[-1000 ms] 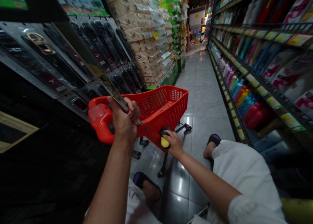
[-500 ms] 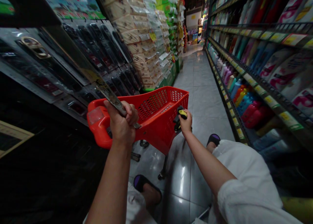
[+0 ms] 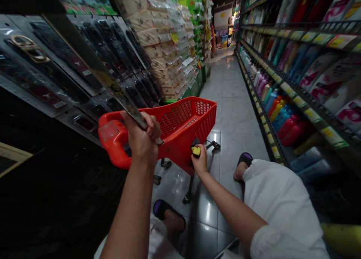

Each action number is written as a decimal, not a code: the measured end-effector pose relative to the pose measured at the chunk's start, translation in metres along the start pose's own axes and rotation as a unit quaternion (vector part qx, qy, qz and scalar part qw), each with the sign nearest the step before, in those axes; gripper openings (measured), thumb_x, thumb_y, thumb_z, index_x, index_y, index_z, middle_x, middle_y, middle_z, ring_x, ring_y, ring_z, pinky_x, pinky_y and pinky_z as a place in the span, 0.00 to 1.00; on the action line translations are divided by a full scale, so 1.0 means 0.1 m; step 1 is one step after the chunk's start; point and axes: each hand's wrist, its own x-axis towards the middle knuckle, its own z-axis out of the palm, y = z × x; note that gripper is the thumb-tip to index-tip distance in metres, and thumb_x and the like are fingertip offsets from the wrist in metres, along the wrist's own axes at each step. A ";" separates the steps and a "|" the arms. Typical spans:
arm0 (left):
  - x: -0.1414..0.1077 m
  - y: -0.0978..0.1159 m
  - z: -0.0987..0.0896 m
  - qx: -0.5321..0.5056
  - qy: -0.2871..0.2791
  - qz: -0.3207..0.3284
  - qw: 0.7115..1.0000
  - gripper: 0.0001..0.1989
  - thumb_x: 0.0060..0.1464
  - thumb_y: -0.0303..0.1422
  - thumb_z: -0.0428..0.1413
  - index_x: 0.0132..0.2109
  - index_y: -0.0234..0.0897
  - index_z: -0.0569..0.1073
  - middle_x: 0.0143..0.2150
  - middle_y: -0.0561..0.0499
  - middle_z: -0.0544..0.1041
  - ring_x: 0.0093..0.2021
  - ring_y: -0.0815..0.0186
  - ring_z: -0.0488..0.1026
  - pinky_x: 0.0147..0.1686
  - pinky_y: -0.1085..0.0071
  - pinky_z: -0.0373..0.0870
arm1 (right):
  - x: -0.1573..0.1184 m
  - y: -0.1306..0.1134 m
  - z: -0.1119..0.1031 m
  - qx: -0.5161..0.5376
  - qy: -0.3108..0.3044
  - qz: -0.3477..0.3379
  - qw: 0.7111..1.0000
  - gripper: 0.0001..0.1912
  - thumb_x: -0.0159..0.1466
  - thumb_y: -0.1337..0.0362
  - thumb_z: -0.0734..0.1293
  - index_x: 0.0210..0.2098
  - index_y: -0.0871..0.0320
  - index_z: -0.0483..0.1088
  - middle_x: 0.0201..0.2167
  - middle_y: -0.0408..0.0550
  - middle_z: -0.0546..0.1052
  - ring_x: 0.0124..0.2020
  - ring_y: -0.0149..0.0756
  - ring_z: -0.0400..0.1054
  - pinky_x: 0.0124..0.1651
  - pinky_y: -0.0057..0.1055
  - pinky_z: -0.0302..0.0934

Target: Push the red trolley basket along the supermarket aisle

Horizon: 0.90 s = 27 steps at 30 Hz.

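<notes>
A long flat metal bar (image 3: 104, 76) slants from the upper left down to my left hand (image 3: 142, 138), whose fingers are closed around it. The lower end of the bar lies over the near rim of a red plastic shopping cart (image 3: 176, 150). My right hand (image 3: 199, 159) is closed on a small yellow and black object (image 3: 195, 150), held against or just in front of the cart's near side. What exactly that object is cannot be made out.
Hanging packages (image 3: 113, 52) and stacked boxes (image 3: 160, 40) line the left side. Shelves of bottles (image 3: 290, 116) run along the right. A tiled floor (image 3: 237, 114) stretches ahead; my slippered feet stand behind the cart.
My right hand has moved left and down along the cart's side with the yellow and black object. My left hand still holds the bar. The view has shifted slightly.
</notes>
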 end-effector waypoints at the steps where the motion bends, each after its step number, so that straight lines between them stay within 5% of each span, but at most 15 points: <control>1: 0.00 0.01 -0.01 -0.002 0.006 -0.003 1.000 0.33 0.62 0.57 0.43 0.18 0.38 0.59 0.13 0.59 0.48 0.12 0.76 0.42 0.14 0.74 0.37 | -0.10 0.01 -0.04 0.001 -0.027 0.000 1.000 0.18 0.49 0.71 0.63 0.40 0.54 0.66 0.39 0.47 0.71 0.44 0.41 0.67 0.49 0.36 0.63; 4: -0.01 0.02 -0.03 -0.006 0.017 -0.010 1.000 0.33 0.61 0.58 0.44 0.18 0.37 0.58 0.13 0.59 0.48 0.12 0.76 0.42 0.14 0.75 0.37 | -0.20 0.01 -0.15 0.003 -0.084 0.011 0.996 0.14 0.47 0.71 0.62 0.34 0.53 0.67 0.34 0.44 0.72 0.37 0.39 0.68 0.42 0.34 0.65; 6: -0.02 0.03 -0.05 -0.004 0.011 -0.006 1.000 0.33 0.60 0.59 0.44 0.19 0.37 0.58 0.13 0.59 0.48 0.12 0.76 0.42 0.14 0.75 0.37 | -0.06 -0.06 -0.20 0.014 -0.068 0.009 0.998 0.12 0.48 0.70 0.62 0.32 0.54 0.68 0.32 0.43 0.72 0.36 0.39 0.68 0.42 0.34 0.65; 10: -0.03 0.03 -0.10 0.002 -0.013 0.015 1.000 0.33 0.59 0.59 0.46 0.19 0.37 0.61 0.13 0.60 0.48 0.13 0.76 0.42 0.14 0.76 0.38 | 0.60 -0.31 -0.25 0.046 0.036 -0.057 0.997 0.14 0.53 0.70 0.63 0.39 0.56 0.72 0.40 0.48 0.74 0.44 0.40 0.69 0.51 0.38 0.64; 15: -0.03 0.02 -0.13 0.003 -0.019 0.017 1.000 0.33 0.58 0.60 0.47 0.19 0.37 0.61 0.14 0.60 0.48 0.13 0.76 0.42 0.14 0.75 0.37 | 1.26 -0.48 -0.17 0.039 -0.056 -0.097 0.993 0.23 0.54 0.72 0.65 0.49 0.55 0.75 0.51 0.51 0.74 0.53 0.42 0.69 0.58 0.41 0.62; 18: -0.02 0.01 -0.12 0.000 -0.016 0.017 1.000 0.33 0.58 0.59 0.47 0.19 0.37 0.61 0.13 0.59 0.49 0.13 0.76 0.42 0.14 0.75 0.38 | 1.18 -0.57 -0.09 0.036 -0.100 -0.104 0.989 0.28 0.53 0.76 0.63 0.51 0.54 0.75 0.54 0.51 0.74 0.55 0.43 0.69 0.60 0.43 0.61; 24: -0.03 0.01 -0.13 0.003 -0.041 0.025 0.999 0.33 0.57 0.61 0.48 0.20 0.37 0.61 0.13 0.60 0.50 0.13 0.76 0.43 0.14 0.76 0.40 | 0.53 -1.07 -0.08 0.056 -0.180 -0.185 0.965 0.31 0.58 0.76 0.64 0.59 0.49 0.70 0.60 0.49 0.71 0.61 0.42 0.66 0.63 0.41 0.60; 27: -0.04 0.02 -0.15 0.001 -0.054 0.030 0.998 0.33 0.55 0.62 0.50 0.20 0.37 0.62 0.14 0.60 0.50 0.13 0.77 0.43 0.14 0.77 0.40 | 0.54 -1.09 -0.15 0.046 -0.209 -0.204 0.955 0.29 0.59 0.74 0.65 0.59 0.49 0.70 0.59 0.50 0.72 0.59 0.43 0.67 0.62 0.42 0.61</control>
